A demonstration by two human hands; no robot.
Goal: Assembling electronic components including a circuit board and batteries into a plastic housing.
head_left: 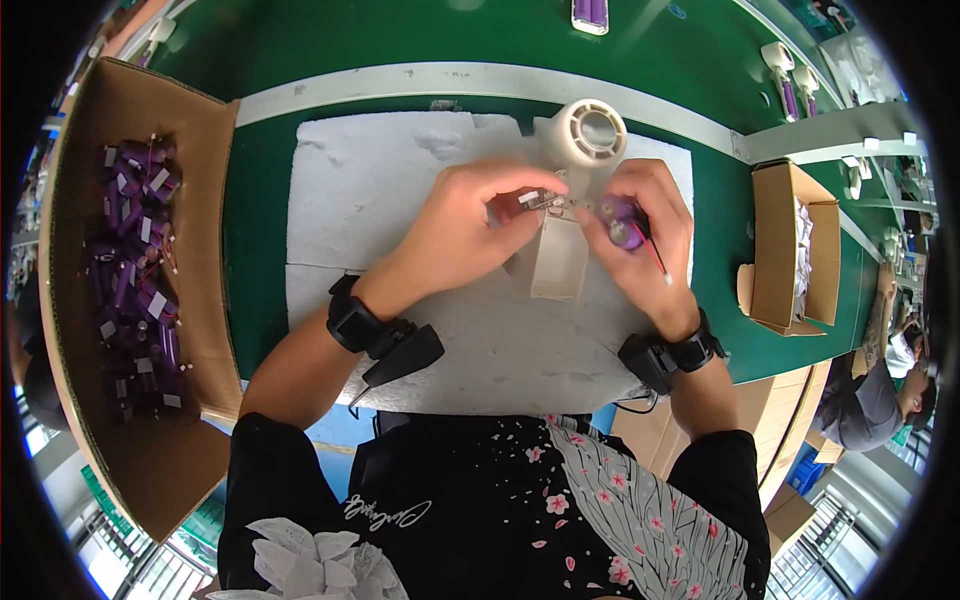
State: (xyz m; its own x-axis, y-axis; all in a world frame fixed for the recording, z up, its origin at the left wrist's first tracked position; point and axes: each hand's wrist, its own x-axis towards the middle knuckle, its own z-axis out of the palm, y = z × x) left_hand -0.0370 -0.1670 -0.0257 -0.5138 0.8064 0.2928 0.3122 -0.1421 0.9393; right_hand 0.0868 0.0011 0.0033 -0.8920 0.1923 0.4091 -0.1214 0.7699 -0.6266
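Note:
A cream-white appliance housing (558, 262) lies on the white foam sheet, its round slotted head (590, 133) pointing away from me and its box-like handle open toward me. My left hand (470, 215) is curled at the neck of the housing, thumb and forefinger closing around a small part with a white piece and thin wires (541, 200); the fingers hide most of it. To the right of the handle, my right hand (650, 215) grips a purple battery pack (622, 222). Red and black leads with a white plug hang from the pack over my palm.
The foam sheet (420, 330) covers the green bench before me. At left stands a tall cardboard box (205, 330) with many purple battery packs (140, 240). A smaller box (770, 250) with white pieces sits at right. Beyond the pale rail (400, 82) lie more housings (778, 65).

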